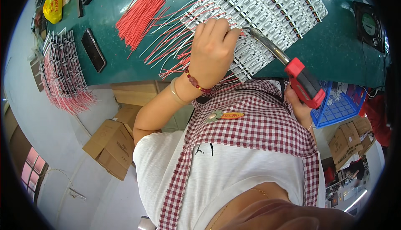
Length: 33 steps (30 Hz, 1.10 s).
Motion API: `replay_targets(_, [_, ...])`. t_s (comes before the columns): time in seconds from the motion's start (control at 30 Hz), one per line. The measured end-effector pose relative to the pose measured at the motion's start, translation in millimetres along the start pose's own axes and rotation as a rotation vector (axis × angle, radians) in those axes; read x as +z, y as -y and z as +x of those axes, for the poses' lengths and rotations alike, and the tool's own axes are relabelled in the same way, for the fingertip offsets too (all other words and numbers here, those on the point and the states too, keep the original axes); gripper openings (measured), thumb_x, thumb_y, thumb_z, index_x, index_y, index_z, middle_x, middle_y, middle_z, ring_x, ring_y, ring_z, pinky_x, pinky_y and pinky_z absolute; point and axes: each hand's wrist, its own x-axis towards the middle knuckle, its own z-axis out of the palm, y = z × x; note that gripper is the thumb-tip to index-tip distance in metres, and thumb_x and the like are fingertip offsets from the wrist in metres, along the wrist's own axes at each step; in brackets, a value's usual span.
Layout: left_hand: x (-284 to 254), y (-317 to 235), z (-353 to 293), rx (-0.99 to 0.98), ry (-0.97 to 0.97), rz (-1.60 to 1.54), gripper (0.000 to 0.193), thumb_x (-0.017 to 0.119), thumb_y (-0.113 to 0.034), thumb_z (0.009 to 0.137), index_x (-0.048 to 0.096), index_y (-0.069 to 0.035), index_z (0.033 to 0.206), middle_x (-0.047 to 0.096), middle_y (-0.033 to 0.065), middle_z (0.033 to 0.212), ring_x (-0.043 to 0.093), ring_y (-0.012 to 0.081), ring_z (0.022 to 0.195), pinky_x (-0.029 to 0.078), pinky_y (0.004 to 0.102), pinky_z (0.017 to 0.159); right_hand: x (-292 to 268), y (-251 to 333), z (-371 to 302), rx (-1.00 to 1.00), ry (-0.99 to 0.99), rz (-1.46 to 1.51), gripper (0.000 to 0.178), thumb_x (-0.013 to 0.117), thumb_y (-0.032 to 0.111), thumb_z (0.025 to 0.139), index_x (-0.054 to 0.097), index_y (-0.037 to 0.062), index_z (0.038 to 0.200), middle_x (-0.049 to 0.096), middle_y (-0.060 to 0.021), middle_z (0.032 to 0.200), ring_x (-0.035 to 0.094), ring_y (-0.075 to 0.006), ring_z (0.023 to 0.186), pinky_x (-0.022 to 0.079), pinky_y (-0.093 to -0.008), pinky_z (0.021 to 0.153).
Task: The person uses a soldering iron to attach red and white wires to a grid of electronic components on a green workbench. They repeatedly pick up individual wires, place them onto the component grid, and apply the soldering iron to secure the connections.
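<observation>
My left hand [215, 48] is closed, its fingers curled and pinched over the lower left part of a panel of small grey-white circuit modules [271, 10]. A bit of red wire [242, 33] shows at its fingertips, which are partly hidden. My right hand [298, 106] grips a soldering iron [306, 83] by its red and black handle. The iron's metal barrel slants up and left, and its tip is close to my left fingertips. Red and white wires [167, 48] trail leftward from the panel's edge, passing under my left hand.
On the green table [112, 69] lie a bundle of red wires [142, 17], a phone [93, 50] and a yellow bag [53, 6]. More wired panels [64, 60] overhang the left edge. A black fan-like device [369, 25] is at right. Below are a blue basket [340, 109] and cardboard boxes [110, 146].
</observation>
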Motion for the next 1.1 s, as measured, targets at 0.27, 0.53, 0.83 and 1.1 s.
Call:
replay_targets(0.27, [-1, -2, 3, -0.014, 0.044, 0.024, 0.014, 0.064, 0.001, 0.070, 0.066, -0.007, 0.082, 0.047, 0.0046, 0.073, 0.049, 0.0217, 0.069, 0.038, 0.0335, 0.062, 3, 7, -3, 0.099, -0.033, 0.161, 0.023, 0.068, 0.003, 0.081, 0.064, -0.0002, 0.103, 0.065, -0.0066, 0.089, 0.060, -0.0134, 0.077, 0.048, -0.0274, 0.068])
replay_targets(0.53, [-2, -3, 6, -0.037, 0.086, 0.023, 0.014, 0.064, 0.000, 0.070, 0.067, -0.007, 0.082, 0.047, 0.0057, 0.073, 0.050, 0.0230, 0.070, 0.039, 0.0348, 0.063, 1, 10, 8, -0.097, 0.032, -0.080, 0.018, 0.066, 0.002, 0.082, 0.065, 0.0005, 0.100, 0.064, -0.0037, 0.087, 0.060, -0.0113, 0.075, 0.049, -0.0273, 0.067])
replay_targets(0.83, [-3, -4, 7, -0.059, 0.109, 0.039, 0.010, 0.065, -0.002, 0.073, 0.065, -0.007, 0.081, 0.051, 0.0056, 0.076, 0.052, 0.0239, 0.073, 0.040, 0.0357, 0.065, -1, 8, -3, -0.023, -0.064, 0.203, 0.019, 0.064, -0.001, 0.084, 0.062, -0.0034, 0.102, 0.063, -0.0048, 0.085, 0.059, -0.0115, 0.074, 0.049, -0.0272, 0.065])
replay_targets(1.1, [0, -8, 3, -0.055, 0.012, 0.042, 0.011, 0.069, -0.003, 0.073, 0.065, -0.007, 0.082, 0.050, 0.0054, 0.075, 0.051, 0.0237, 0.072, 0.040, 0.0363, 0.066, 2, 12, -8, 0.003, -0.043, 0.239, 0.011, 0.064, 0.002, 0.085, 0.061, -0.0022, 0.094, 0.060, -0.0037, 0.079, 0.056, -0.0116, 0.071, 0.047, -0.0263, 0.063])
